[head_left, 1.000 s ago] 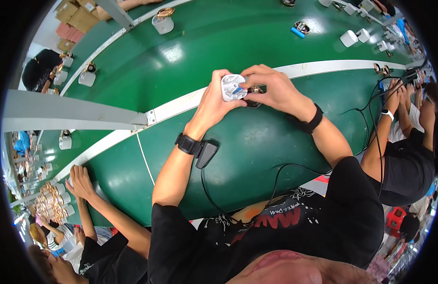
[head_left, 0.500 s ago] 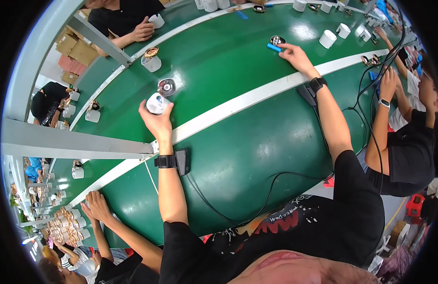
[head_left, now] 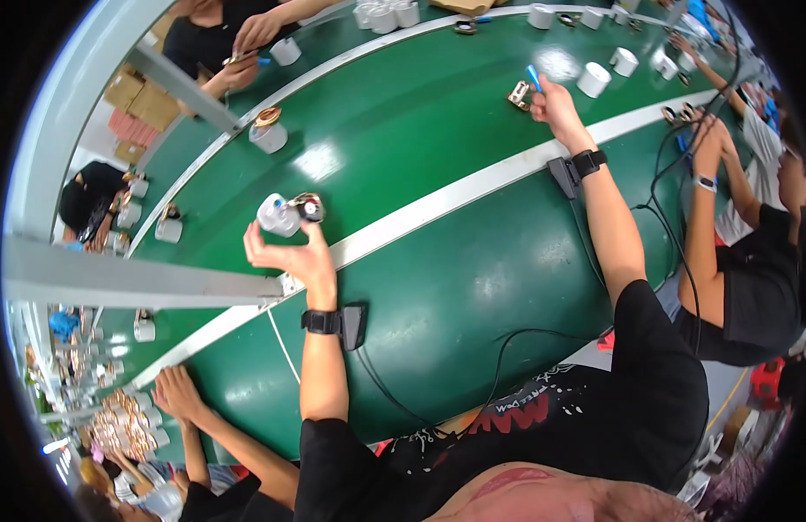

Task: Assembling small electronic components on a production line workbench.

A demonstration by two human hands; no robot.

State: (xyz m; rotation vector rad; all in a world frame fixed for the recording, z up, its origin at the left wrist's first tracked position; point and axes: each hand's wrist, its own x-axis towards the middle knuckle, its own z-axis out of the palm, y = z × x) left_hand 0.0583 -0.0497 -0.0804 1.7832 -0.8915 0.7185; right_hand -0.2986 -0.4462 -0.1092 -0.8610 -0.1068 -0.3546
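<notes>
My left hand (head_left: 292, 258) is open, fingers spread and thumb raised, just on the near side of a white cup-shaped housing (head_left: 276, 216). Against that housing lies a round dark part with a copper-coloured rim (head_left: 311, 207), close to my thumb tip; I cannot tell whether they touch. Farther right, my right hand (head_left: 554, 110) is closed on a slim blue cylinder (head_left: 533, 77), which sticks up from the fingers. Next to those fingers is a white and copper-coloured part (head_left: 519, 96); whether it is joined to the cylinder is unclear.
A white rail (head_left: 438, 205) edges the green belt. Another white housing with a copper ring (head_left: 268, 130) stands farther off. More housings (head_left: 594, 79) sit at right. A grey post (head_left: 151, 271) juts in at left. Black cables (head_left: 499, 348) cross the near table. Co-workers sit around.
My left hand has let go of the white housing, which now rests tilted beside the dark part. My right hand has closed on the blue cylinder and turned it upright; the part beside it has turned.
</notes>
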